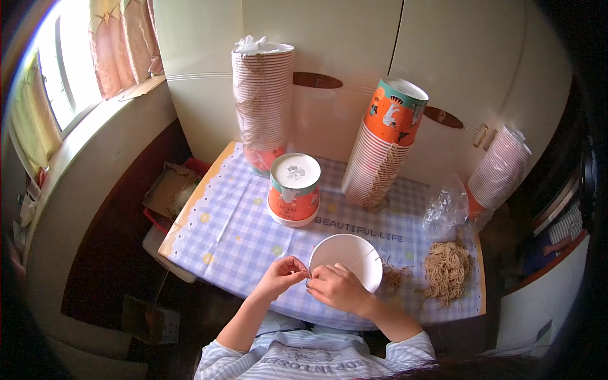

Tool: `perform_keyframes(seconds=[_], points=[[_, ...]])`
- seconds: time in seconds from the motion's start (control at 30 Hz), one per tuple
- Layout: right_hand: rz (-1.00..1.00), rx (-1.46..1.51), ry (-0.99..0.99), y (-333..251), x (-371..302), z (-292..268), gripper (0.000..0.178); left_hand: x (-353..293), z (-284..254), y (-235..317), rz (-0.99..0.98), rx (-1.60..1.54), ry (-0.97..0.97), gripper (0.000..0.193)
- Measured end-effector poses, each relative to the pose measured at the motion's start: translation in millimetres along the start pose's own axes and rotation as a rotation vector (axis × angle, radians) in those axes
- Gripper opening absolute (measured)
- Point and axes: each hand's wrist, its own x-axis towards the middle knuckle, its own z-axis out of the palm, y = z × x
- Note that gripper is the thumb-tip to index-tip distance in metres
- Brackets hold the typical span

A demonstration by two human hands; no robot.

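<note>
A white paper bucket rests at the table's front edge, tilted with its open mouth up. At its left rim, my left hand pinches the end of a thin piece of twine. My right hand is closed on the same twine, close against the left fingertips and overlapping the bucket's near rim. The fingers partly hide the twine and where it meets the rim. Just behind stands an orange and green printed bucket, upside down. To the right lie a small bunch of twine and a larger tan heap of twine.
Tall stacks of buckets stand at the back: a plastic-wrapped stack, a leaning stack and another wrapped stack. A clear plastic bag sits on the checked tablecloth. Cabinet doors rise behind; a cardboard box is left.
</note>
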Motion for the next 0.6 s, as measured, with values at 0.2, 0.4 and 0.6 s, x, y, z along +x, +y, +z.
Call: perform_keyframes(seconds=[0.2, 0.4, 0.6], points=[[0.150, 0.247, 0.094, 14.1, 7.7, 0.8, 0.018, -4.3, 2.4, 16.9, 0.001, 0.346, 0.019, 0.009], [0.244, 0.379, 0.094, 12.0, 12.1, 10.4, 0.024, -0.9, 7.2, 14.1, 0.107, 0.489, 0.048, 0.015], [0.294, 0.437, 0.055, 7.8, 10.9, 11.2, 0.022, -6.3, 7.1, 10.8, 0.038, 0.261, 0.076, 0.021]])
